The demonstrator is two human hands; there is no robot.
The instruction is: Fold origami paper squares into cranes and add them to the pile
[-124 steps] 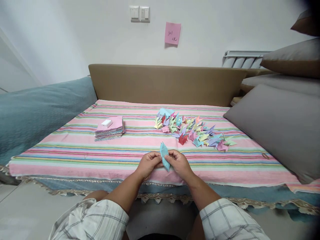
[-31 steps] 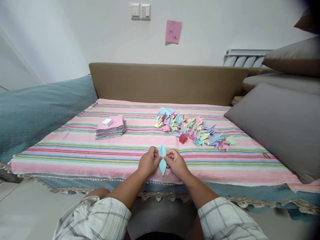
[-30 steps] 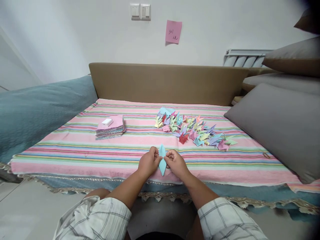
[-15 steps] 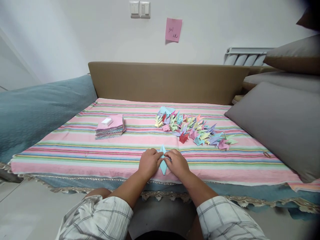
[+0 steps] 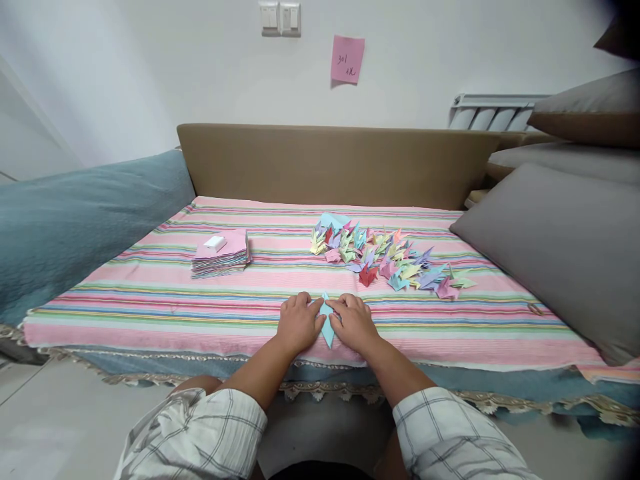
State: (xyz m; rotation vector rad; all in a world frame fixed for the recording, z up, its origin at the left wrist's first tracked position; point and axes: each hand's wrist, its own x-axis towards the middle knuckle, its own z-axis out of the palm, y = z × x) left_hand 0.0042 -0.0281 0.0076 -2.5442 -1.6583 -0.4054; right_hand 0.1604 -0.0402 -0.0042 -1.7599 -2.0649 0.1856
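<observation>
A narrow, diamond-shaped piece of light-blue folded origami paper lies on the striped cloth near the front edge, its points facing away from and toward me. My left hand presses on its left side with thumb and forefinger, the other fingers curled. On the right edge, my right hand does the same, thumb and forefinger on the paper. Part of the paper's middle is hidden under the fingertips. Beyond my hands, to the right, sits a cluster of small folded paper cranes in many colours.
A stack of square paper with a small white block on top stands at left. A light-blue paper piece lies behind the cranes. Grey cushions lean at right, a blue bolster-like armrest at left, and a brown backrest behind.
The blue paper was held between the fingertips with its sides parted; now it lies flat and narrow on the cloth. Both hands have come down and press along its edges.
</observation>
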